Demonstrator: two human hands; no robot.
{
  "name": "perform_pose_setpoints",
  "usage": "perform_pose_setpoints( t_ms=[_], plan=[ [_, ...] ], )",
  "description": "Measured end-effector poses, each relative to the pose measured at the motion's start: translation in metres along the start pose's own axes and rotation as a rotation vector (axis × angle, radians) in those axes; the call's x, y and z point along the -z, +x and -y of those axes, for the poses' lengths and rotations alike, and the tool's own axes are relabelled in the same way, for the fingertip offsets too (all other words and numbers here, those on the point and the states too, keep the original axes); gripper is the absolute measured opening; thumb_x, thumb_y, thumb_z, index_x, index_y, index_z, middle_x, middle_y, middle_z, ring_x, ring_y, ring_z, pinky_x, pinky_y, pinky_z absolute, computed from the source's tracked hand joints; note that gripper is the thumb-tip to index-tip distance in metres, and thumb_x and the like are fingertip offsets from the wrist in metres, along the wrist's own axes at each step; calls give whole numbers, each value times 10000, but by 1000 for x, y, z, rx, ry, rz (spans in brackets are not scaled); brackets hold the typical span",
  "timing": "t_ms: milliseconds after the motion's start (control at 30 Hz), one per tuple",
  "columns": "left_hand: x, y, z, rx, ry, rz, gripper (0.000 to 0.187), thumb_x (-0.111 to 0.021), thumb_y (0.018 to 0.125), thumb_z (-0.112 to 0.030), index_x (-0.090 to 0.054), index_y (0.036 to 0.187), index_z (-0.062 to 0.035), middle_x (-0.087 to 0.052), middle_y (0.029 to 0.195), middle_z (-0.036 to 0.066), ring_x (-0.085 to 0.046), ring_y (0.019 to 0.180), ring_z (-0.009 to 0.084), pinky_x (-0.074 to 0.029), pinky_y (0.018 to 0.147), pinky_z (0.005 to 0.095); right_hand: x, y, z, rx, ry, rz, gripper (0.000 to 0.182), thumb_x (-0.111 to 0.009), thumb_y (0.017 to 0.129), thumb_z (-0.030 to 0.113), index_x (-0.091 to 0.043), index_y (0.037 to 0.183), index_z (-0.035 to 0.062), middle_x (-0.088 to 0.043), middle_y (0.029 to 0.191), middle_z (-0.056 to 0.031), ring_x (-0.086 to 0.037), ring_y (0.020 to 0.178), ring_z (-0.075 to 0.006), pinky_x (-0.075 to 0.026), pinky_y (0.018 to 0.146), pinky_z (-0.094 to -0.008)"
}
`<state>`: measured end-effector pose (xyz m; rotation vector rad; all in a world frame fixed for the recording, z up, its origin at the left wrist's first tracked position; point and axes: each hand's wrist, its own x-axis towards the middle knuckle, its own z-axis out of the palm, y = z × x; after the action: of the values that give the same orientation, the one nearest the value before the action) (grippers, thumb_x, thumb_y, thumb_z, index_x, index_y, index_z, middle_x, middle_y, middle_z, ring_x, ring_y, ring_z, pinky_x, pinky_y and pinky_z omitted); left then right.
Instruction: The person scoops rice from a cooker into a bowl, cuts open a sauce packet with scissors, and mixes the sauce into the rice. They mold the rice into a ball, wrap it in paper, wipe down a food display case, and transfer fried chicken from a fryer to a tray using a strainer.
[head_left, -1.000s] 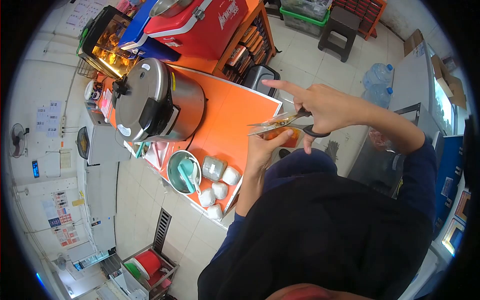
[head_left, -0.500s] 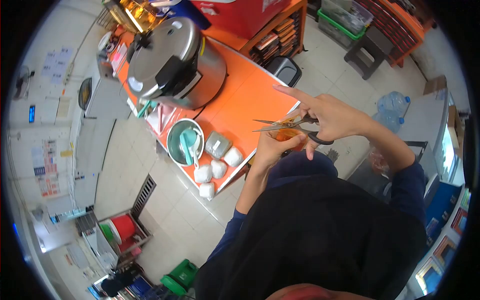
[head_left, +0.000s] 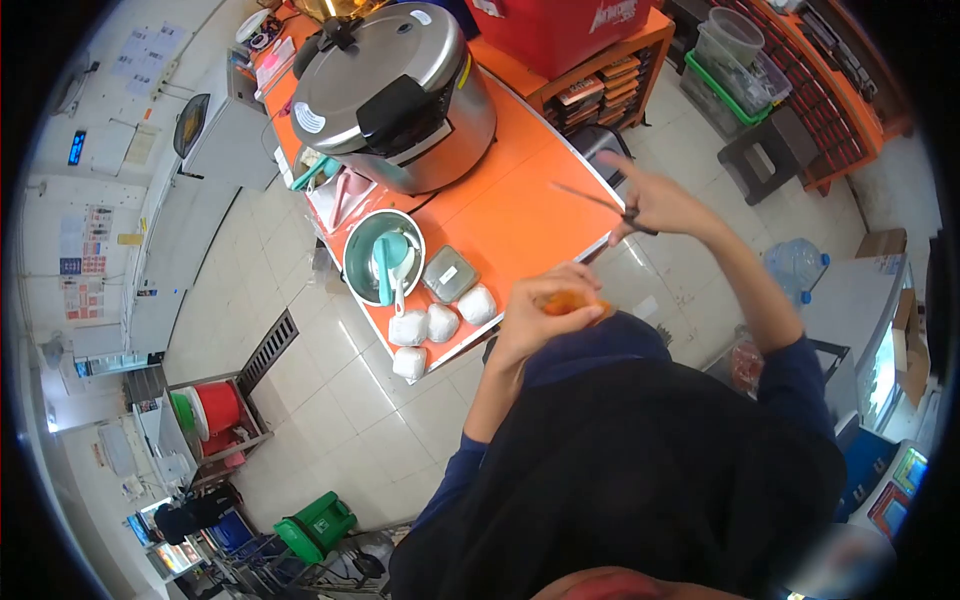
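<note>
My left hand (head_left: 540, 312) is closed around a small orange packet (head_left: 572, 302), close to my body by the table's front corner. In my right hand (head_left: 665, 200) are dark-handled scissors (head_left: 625, 213), their blades pointing left over the edge of the orange table (head_left: 500, 215); some fingers are blurred. Left of my hands stands a steel bowl (head_left: 352, 262) with a teal scoop (head_left: 384, 272) and a white spoon (head_left: 402, 272) in it. Beside the bowl lie a grey-green square packet (head_left: 450, 274) and several white wrapped bundles (head_left: 442, 322).
A large steel cooker (head_left: 440, 140) stands on the table, with a red box (head_left: 560, 35) behind it. On the floor are a dark stool (head_left: 768, 155), water bottles (head_left: 795, 265) and a green bin (head_left: 316, 526). A grey counter (head_left: 850, 290) is at the right.
My right hand has moved up and away from my left with the scissors. The packet in my left hand now shows more clearly. The camera view has shifted.
</note>
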<state>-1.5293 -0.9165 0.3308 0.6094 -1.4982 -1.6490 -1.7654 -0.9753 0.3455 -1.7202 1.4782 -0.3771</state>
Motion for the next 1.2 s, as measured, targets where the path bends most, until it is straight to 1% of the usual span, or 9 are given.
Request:
perform_pose_setpoints(
  t_ms=[100, 167, 300, 500, 700, 767, 933, 1000, 1200],
  plan=[
    [29, -28, -5, -18, -62, -98, 84, -678, 677, 12, -636, 744, 42, -608, 720, 102, -520, 901, 225, -479, 766, 345, -103, 66, -154, 159, -328, -199, 1099, -846, 499, 331, -210, 1357, 71, -624, 766, -159, -603, 695, -300, -454, 635, -387],
    [52, -52, -2, -131, -145, -234, 88, -658, 687, 21, -627, 766, 44, -588, 737, 113, -505, 943, 261, -560, 727, 439, -126, 77, -130, -233, -166, -87, 931, -800, 587, 274, -250, 1306, 53, -571, 945, -234, -573, 848, -382, -449, 719, -451],
    [91, -103, -20, -178, -76, -598, 109, -640, 718, -81, -587, 727, 14, -561, 694, 99, -477, 939, 280, -534, 748, 505, -213, 119, -160, -135, -151, -443, 599, -635, 710, 83, -290, 1197, 53, -472, 1018, -240, -520, 871, -419, -445, 722, -485],
    [149, -198, -47, -253, -72, -991, 53, -628, 700, 64, -583, 712, 38, -551, 754, 130, -507, 935, 266, -533, 772, 484, -276, 141, -133, -147, -504, -540, 386, -582, 751, 144, -428, 1094, 58, -407, 1156, -185, -508, 938, -380, -458, 732, -471],
    [217, -306, -93, -295, 3, -1055, 63, -645, 677, 32, -583, 681, 17, -549, 725, 95, -495, 948, 261, -506, 803, 515, -300, 132, 28, -81, -634, -650, 338, -559, 796, 170, -500, 1113, 67, -482, 1131, -121, -547, 910, -239, -459, 724, -380],
    [239, -341, -104, -270, 28, -1031, 89, -672, 634, 50, -594, 662, 18, -564, 718, 97, -501, 948, 253, -506, 807, 491, -322, 114, 126, 102, 200, -335, 350, -581, 795, 134, -495, 1126, 59, -532, 1038, -75, -541, 884, -144, -458, 702, -291],
    [285, -390, -137, -119, -27, -966, 98, -675, 624, 57, -604, 673, 10, -582, 731, 101, -499, 988, 252, -498, 806, 408, -415, 48, 354, 458, 646, 538, 525, -656, 711, -2, -456, 1195, 42, -546, 1028, -60, -546, 876, -110, -469, 665, -216],
    [303, -395, -140, -156, -15, -888, 131, -711, 627, 62, -623, 717, 24, -582, 852, 119, -503, 984, 209, -517, 666, 258, -438, 33, 388, 465, 584, 530, 570, -671, 710, 9, -411, 1218, 10, -538, 1064, -83, -551, 911, -143, -475, 768, -270],
    [351, -374, -144, -17, -143, -688, 151, -682, 651, 50, -609, 779, 16, -576, 916, 98, -507, 966, 222, -454, 680, 263, -474, 48, 409, 349, 794, 484, 265, -598, 800, 25, -548, 1054, -35, -627, 839, -101, -619, 742, -131, -496, 615, -239]
  ],
)
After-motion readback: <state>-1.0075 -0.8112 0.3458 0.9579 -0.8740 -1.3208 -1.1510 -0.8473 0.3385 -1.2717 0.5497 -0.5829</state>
